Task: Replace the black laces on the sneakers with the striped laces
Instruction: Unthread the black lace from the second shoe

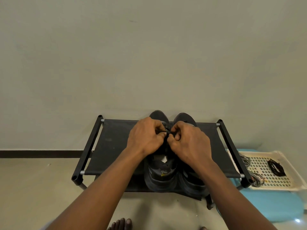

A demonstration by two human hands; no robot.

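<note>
Dim, flat, greenish light here; black sneakers (160, 178) swallow detail, a small glare on the floor (297, 220) bottom right, edges bowed.

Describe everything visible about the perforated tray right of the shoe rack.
The tray is cream and plastic-looking, its floor a grid of rectangular holes with a low raised rim. It lies flat on a light blue surface, its left edge behind the rack's end bar. Along its left side lie striped laces; toward its right, a coiled black lace.
</note>
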